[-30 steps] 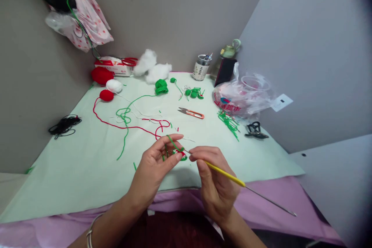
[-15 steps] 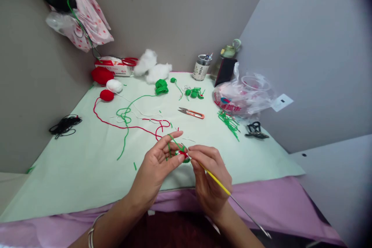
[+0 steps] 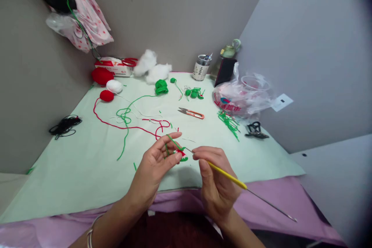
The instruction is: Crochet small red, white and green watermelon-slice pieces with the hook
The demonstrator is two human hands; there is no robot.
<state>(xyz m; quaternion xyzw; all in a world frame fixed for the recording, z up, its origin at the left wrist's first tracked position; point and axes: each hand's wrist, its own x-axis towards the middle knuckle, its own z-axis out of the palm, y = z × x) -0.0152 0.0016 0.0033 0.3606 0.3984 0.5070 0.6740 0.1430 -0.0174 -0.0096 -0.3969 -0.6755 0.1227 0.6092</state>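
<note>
Maybe yarn (image 3: 174,143) could slip off the hook (image 3: 228,176) the right hand (image 3: 215,188) grips if the left hand (image 3: 154,163), pinching the patch (image 3: 183,155), slackens.

From the snips (image 3: 191,113) on the table (image 3: 87,170), the pen jar (image 3: 200,69) is at twelve o'clock, the plastic bag (image 3: 241,100) past two, the box (image 3: 123,71) at ten with scissors (image 3: 130,62) on it, stuffing (image 3: 158,73) at eleven. The crochet piece (image 3: 183,158) is in the left hand (image 3: 154,166) at seven; the hook (image 3: 228,175) is in the right hand (image 3: 216,184) at five.
</note>
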